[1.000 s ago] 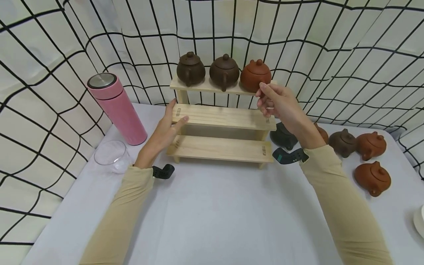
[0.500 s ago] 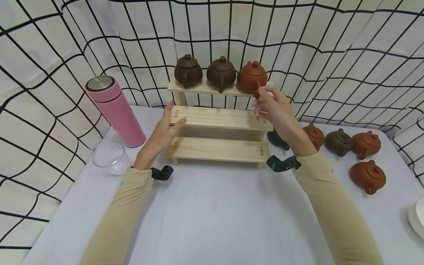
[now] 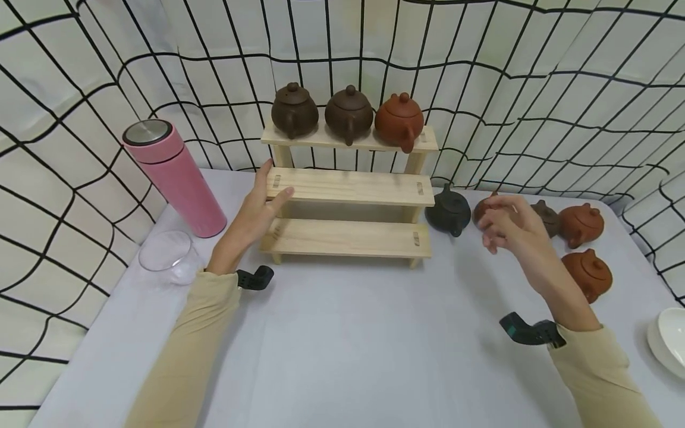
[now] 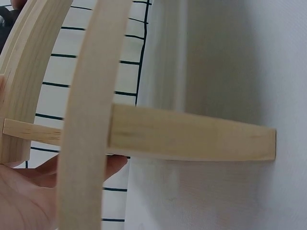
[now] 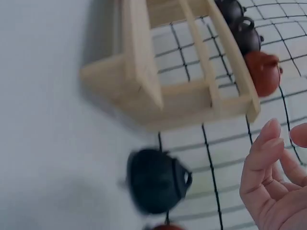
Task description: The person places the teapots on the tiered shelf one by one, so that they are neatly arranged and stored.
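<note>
A three-tier wooden display stand (image 3: 348, 185) stands at the middle back of the table. On its top tier sit two dark brown teapots, one at the left (image 3: 294, 113) and one in the centre (image 3: 349, 116), with a red clay teapot (image 3: 398, 122) at the right. My left hand (image 3: 251, 211) grips the left end of the middle tier, thumb on top. My right hand (image 3: 514, 232) is in the air with loosely bent fingers, holding nothing. It partly hides a reddish teapot (image 3: 480, 209) beside a black teapot (image 3: 448, 211).
Farther right stand a grey-brown teapot (image 3: 549, 219) and two orange-red teapots, one behind (image 3: 582, 224) and one in front (image 3: 588, 273). A white bowl (image 3: 670, 339) is at the right edge. At left are a pink thermos (image 3: 179, 178) and a clear glass (image 3: 168, 255). Black wire mesh encloses the back.
My right hand has left the red teapot on the top tier and moved right and down over the teapots on the table. The left hand keeps its grip on the stand.
</note>
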`<state>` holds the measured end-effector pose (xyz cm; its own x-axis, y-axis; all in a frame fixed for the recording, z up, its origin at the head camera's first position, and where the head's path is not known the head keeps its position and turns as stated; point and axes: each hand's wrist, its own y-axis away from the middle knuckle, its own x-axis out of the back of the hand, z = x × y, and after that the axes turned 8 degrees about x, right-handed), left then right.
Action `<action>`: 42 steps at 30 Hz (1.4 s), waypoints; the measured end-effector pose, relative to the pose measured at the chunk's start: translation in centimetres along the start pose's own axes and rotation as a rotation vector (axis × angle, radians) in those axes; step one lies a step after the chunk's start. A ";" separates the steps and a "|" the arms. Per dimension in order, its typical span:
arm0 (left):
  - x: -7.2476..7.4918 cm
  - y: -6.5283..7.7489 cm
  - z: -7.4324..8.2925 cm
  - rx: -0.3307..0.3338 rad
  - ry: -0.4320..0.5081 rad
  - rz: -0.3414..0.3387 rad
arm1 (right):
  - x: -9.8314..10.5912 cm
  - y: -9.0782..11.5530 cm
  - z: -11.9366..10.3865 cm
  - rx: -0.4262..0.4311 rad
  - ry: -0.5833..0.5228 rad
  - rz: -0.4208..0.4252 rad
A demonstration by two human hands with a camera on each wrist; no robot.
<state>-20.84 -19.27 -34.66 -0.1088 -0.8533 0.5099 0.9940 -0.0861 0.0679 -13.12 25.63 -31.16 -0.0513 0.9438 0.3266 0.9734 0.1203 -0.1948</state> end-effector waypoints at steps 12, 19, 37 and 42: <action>0.0 -0.1 0.1 -0.020 0.011 0.001 | 8.3 8.0 4.7 -0.234 0.279 0.117; -0.2 -0.2 0.2 -0.023 0.017 -0.003 | 11.9 11.1 11.4 -0.465 0.280 0.192; -0.2 0.0 0.2 -0.021 0.010 -0.008 | 10.7 10.2 8.3 -0.555 0.058 -0.001; -0.2 -0.1 0.2 -0.015 0.012 -0.009 | 10.0 9.8 8.9 -0.481 -0.141 0.041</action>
<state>-20.88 -18.95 -34.59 -0.1179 -0.8587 0.4988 0.9930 -0.1019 0.0593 -6.05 39.00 -38.03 -0.0082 0.9812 0.1931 0.9663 -0.0419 0.2542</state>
